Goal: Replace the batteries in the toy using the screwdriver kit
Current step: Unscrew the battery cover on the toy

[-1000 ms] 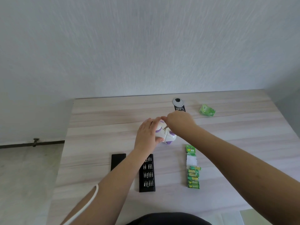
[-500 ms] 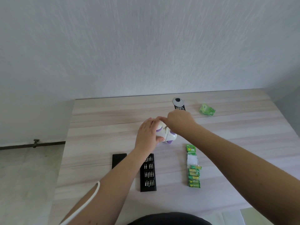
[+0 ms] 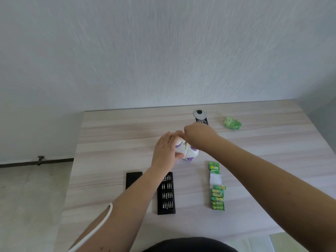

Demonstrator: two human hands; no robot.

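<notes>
Lying beside one toy (image 3: 189, 151): five batteries (image 3: 217, 197), one bit tray (image 3: 166, 194).

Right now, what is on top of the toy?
Both hands: the left hand grips the toy from its left side, the right hand rests on its top. What the right hand holds is covered.

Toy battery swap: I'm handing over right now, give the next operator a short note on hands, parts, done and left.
Left hand grips the white-and-purple toy at mid-table.
Right hand is curled over the toy's top; what it pinches is hidden.
Bit tray lies open near the front edge, its black lid to the left.
Battery strip lies right of the tray, some cells still in the pack.
Done: kit opened. Whether the battery cover is off cannot be seen.
Left: swap the cells, close the toy.
</notes>
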